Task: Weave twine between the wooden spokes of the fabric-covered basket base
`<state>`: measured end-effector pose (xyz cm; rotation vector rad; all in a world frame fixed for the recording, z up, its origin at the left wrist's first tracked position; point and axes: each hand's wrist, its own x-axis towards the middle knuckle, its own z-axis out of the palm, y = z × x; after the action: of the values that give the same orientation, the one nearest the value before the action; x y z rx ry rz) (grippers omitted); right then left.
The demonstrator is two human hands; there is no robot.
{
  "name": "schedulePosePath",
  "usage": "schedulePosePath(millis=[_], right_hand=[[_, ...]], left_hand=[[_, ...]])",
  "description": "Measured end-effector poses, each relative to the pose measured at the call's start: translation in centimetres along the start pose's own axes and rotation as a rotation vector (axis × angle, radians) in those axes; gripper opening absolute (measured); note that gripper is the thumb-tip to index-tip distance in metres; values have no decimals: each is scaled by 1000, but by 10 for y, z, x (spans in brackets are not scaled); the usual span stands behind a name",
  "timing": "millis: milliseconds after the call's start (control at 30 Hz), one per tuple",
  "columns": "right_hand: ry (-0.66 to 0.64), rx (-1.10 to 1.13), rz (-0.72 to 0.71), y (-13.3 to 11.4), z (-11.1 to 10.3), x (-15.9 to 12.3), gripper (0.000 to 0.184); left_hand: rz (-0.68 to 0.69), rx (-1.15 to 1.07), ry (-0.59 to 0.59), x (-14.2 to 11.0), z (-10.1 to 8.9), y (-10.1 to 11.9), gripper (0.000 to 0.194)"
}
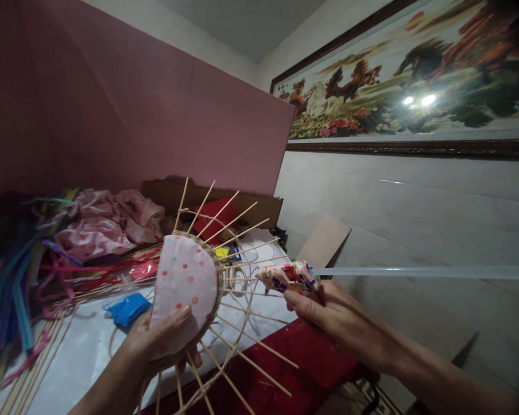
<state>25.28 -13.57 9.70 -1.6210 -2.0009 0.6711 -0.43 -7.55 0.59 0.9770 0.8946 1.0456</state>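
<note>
My left hand (145,343) is closed on a half-round woven craft piece (185,288), thumb on its pink flower-print fabric face and fingers behind. Thin bamboo sticks (242,216) fan out from its twine-wrapped curved edge, and a strand of twine (237,340) crosses several of them. My right hand (328,311) grips a hot glue gun (289,276) covered in floral cloth. From its back a long translucent glue stick (415,272) runs off to the right. The gun's nozzle points left, close to the sticks on the right side; I cannot tell whether it touches one.
On the white tabletop (84,340) are crumpled pink fabric (112,225), colourful pipe cleaners (21,288), a blue packet (128,309), loose sticks (43,357) and scissors (236,278). Red cloth (281,369) hangs at the front edge. A tiled wall (415,213) stands right.
</note>
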Motion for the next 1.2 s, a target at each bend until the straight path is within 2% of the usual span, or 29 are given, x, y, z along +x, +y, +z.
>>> schedulePosePath(millis=[167, 367, 567, 800, 1000, 1200], right_hand=[[-16, 42, -60, -2, 1, 0, 42], [-41, 35, -63, -4, 1, 0, 42], [-44, 19, -26, -4, 0, 0, 43], [-38, 11, -54, -3, 1, 1, 43], [-12, -17, 12, 1, 1, 1, 45], [21, -33, 6, 2, 1, 0, 47]], left_hand=[[16, 31, 23, -4, 4, 2, 35], [-34, 82, 51, -11, 9, 12, 35], [-7, 72, 31, -4, 6, 5, 42], [-6, 53, 28, -2, 4, 0, 39], [20, 45, 15, 0, 1, -4, 39], [-62, -17, -37, 1, 0, 1, 39]])
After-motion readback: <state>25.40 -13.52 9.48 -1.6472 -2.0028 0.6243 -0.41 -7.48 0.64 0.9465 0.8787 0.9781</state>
